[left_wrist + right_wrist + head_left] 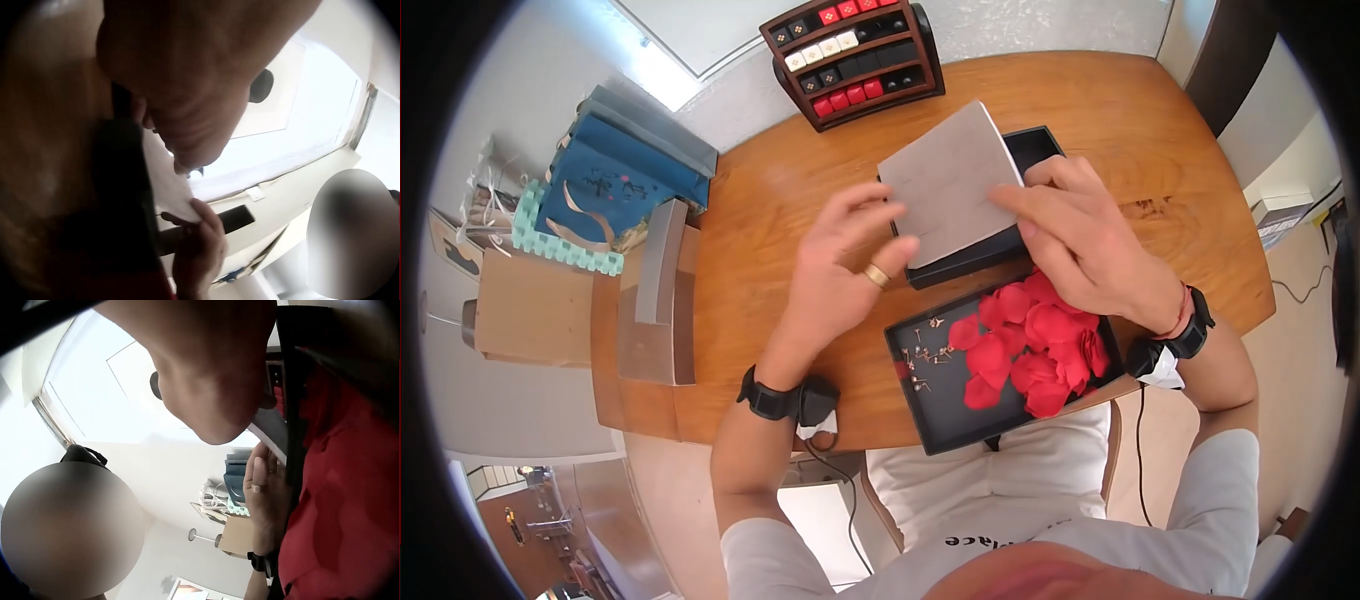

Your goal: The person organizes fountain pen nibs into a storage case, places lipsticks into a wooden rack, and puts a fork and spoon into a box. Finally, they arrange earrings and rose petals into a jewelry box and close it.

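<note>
A thin grey square panel with a white edge [950, 185] is tilted over a black box [1032, 150] on the wooden table. My right hand [1085, 235] pinches its right edge, index finger along the face and thumb below. At the panel's left edge is my left hand [840, 260], fingers spread and loosely bent, a ring on one finger. In the left wrist view, the panel [169, 181] stands between both hands. Nearer to me, a black tray [940, 425] holds red fabric petals [1040, 350] and several small earring-like studs [925, 350].
A wooden rack [855, 60] with red, white and black small boxes stands at the back. At the left are a blue gift bag [625, 170], a long grey-brown box [658, 310] and a cardboard box [535, 305]. Cables hang from both wrist cameras.
</note>
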`<state>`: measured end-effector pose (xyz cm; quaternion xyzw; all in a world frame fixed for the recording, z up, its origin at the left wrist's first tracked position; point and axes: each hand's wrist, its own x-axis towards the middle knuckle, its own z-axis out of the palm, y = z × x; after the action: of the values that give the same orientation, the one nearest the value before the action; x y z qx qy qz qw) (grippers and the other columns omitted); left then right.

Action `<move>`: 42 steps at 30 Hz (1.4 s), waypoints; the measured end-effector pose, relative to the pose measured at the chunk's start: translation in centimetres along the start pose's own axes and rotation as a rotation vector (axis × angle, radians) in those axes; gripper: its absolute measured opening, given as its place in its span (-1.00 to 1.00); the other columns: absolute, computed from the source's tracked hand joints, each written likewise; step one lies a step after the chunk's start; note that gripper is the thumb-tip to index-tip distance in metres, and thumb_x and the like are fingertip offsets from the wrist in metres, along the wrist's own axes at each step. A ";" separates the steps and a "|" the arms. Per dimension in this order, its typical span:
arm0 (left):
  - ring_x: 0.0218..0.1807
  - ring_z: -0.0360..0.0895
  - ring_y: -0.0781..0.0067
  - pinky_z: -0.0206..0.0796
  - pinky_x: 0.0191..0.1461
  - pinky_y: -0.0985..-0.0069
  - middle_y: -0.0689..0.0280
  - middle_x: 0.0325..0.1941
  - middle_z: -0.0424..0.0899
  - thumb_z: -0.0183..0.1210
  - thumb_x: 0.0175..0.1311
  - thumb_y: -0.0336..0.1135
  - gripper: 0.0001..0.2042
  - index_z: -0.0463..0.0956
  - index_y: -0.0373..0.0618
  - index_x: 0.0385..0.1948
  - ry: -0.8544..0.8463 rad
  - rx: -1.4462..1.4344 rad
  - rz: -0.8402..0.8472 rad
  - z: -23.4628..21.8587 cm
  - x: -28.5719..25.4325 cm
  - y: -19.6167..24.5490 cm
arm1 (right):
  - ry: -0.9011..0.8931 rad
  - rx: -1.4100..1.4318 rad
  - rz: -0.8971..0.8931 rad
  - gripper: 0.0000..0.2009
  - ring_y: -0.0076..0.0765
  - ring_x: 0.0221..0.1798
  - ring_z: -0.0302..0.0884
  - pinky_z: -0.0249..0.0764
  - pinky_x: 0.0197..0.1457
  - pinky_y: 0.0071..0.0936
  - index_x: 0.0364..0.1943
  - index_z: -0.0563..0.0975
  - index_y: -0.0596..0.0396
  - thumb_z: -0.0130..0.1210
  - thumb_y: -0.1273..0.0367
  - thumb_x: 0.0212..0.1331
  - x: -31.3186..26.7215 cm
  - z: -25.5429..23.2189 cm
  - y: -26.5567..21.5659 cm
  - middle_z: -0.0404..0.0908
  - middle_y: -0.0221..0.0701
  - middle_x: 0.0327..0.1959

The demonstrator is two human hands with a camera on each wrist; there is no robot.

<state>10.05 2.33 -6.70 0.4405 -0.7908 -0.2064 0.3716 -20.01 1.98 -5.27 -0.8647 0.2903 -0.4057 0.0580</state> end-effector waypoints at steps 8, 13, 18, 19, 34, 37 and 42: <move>0.40 0.60 -0.01 0.43 0.44 0.21 0.10 0.29 0.70 0.46 0.35 -0.36 -0.75 0.77 -0.21 0.00 -0.026 0.182 0.202 0.6 -0.2 -0.5 | -0.029 0.292 0.151 -0.76 -0.28 -0.23 0.53 0.37 -0.01 -0.27 -0.02 0.70 0.17 0.04 0.53 0.34 -0.3 -0.4 0.2 0.62 -0.32 -0.31; 0.40 0.60 -0.04 0.45 0.43 0.20 0.05 0.26 0.71 0.36 0.44 -0.39 -0.79 0.77 -0.26 0.01 0.076 0.127 0.162 0.4 -0.1 -0.1 | -0.033 0.504 0.173 -0.78 -0.36 -0.36 0.55 0.40 -0.04 -0.32 -0.08 0.69 0.14 -0.02 0.52 0.43 -0.5 0.2 0.5 0.67 -0.35 -0.27; 0.46 0.55 -0.07 0.35 0.51 0.13 0.11 0.26 0.74 0.35 0.47 -0.34 -0.76 0.75 -0.29 0.03 -0.097 0.239 0.247 0.5 -0.2 -0.9 | -0.208 0.475 0.300 -0.82 -0.40 -0.39 0.52 0.34 0.09 -0.31 -0.09 0.66 0.08 0.00 0.51 0.45 -0.3 -0.5 0.4 0.63 -0.43 -0.34; 0.46 0.55 -0.07 0.35 0.51 0.13 0.11 0.26 0.74 0.35 0.47 -0.34 -0.76 0.75 -0.29 0.03 -0.095 0.239 0.247 0.4 -0.2 -0.9 | -0.209 0.475 0.299 -0.82 -0.40 -0.39 0.52 0.34 0.09 -0.31 -0.09 0.66 0.08 0.00 0.51 0.45 -0.2 -0.6 0.3 0.63 -0.43 -0.34; 0.46 0.53 -0.08 0.38 0.50 0.15 0.03 0.30 0.68 0.38 0.44 -0.36 -0.70 0.69 -0.31 0.10 -0.065 0.167 0.163 0.6 -0.2 0.3 | 0.019 -0.040 0.274 -0.84 -0.08 -0.08 0.52 0.34 0.12 -0.20 0.02 0.58 0.15 0.17 0.46 0.45 -0.2 0.5 0.3 0.60 -0.27 -0.27; 0.48 0.50 -0.10 0.36 0.52 0.15 0.01 0.33 0.66 0.37 0.46 -0.32 -0.67 0.68 -0.31 0.14 -0.037 0.188 0.109 0.7 -0.5 0.2 | -0.012 -0.043 0.276 -0.82 -0.04 0.00 0.47 0.38 0.19 -0.20 0.04 0.60 0.17 0.22 0.47 0.43 -0.3 0.8 0.8 0.60 -0.24 -0.13; 0.55 0.44 -0.14 0.30 0.56 0.12 -0.01 0.35 0.64 0.32 0.50 -0.30 -0.68 0.69 -0.31 0.15 -0.109 0.256 0.128 0.5 -0.4 0.0 | -0.112 -0.175 0.063 -0.88 -0.03 0.09 0.50 0.38 0.21 -0.12 -0.12 0.66 0.19 0.26 0.44 0.36 -0.4 0.6 0.7 0.60 -0.27 -0.05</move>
<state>9.80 2.68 -7.17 0.4210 -0.8561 -0.1033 0.2813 -20.15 1.54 -6.18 -0.8783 0.3480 -0.3277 0.0113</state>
